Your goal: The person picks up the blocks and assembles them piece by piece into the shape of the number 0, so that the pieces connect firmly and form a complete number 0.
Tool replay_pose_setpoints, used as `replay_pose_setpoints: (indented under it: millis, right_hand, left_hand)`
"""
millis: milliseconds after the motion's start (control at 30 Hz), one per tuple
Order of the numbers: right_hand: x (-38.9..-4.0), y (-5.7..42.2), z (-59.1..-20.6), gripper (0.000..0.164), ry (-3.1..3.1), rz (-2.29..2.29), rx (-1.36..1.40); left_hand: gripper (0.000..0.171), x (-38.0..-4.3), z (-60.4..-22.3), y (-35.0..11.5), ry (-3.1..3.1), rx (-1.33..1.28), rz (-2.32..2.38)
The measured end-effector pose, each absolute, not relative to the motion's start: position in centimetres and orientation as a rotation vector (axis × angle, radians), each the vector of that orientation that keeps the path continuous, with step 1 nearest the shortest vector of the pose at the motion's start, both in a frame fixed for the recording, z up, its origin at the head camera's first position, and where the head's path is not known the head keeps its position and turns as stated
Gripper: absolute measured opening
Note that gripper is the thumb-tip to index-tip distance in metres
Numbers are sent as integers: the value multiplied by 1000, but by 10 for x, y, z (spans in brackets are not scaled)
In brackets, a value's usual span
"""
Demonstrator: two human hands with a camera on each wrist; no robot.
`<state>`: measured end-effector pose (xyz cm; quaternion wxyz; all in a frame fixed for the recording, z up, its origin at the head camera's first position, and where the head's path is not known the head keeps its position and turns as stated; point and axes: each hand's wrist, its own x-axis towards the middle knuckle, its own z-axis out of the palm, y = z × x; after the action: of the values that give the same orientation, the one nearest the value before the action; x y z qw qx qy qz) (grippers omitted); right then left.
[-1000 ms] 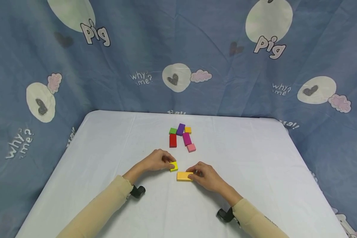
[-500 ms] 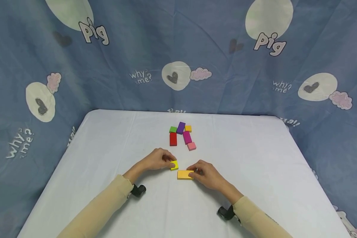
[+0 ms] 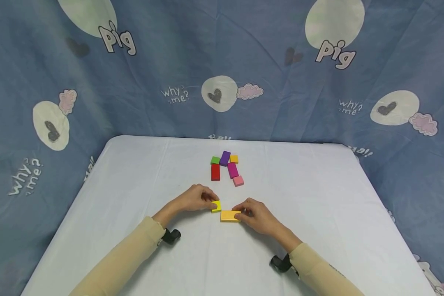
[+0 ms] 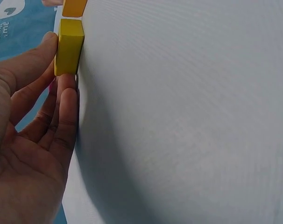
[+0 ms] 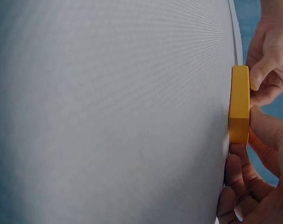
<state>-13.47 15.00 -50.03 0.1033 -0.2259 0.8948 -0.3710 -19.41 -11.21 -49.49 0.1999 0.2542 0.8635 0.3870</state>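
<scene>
My left hand (image 3: 194, 199) pinches a small yellow block (image 3: 216, 206) between thumb and fingers, low over the white tabletop. Seen from the left wrist, the thumb lies along one side of this yellow block (image 4: 69, 46) and the fingers are at its near end. Just to its right and slightly nearer to me lies a longer orange-yellow block (image 3: 227, 216), its left end close to the yellow one's lower right corner. My right hand (image 3: 258, 216) holds the right end of that longer block, thumb on top. Whether the two blocks touch I cannot tell.
Farther back lie a red block (image 3: 215, 172), a green block (image 3: 215, 160), a purple block (image 3: 225, 158), an orange block (image 3: 234, 159), a magenta block (image 3: 232, 170) and a pink block (image 3: 238, 181). A blue patterned curtain (image 3: 274, 107) hangs behind the table.
The yellow block has shifted slightly toward me, and its corner is nearer the longer block's left end. Both hands keep their grips. The far blocks keep their arrangement; the head view tilts slightly.
</scene>
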Motion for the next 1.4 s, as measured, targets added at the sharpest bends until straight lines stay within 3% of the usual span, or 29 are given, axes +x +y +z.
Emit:
replay_pose_setpoints:
  millis: [1400]
  right_hand:
    - [-135, 151, -503, 21, 2650, -1105, -697]
  left_hand:
    - [26, -186, -495, -118, 2494, 731, 1117]
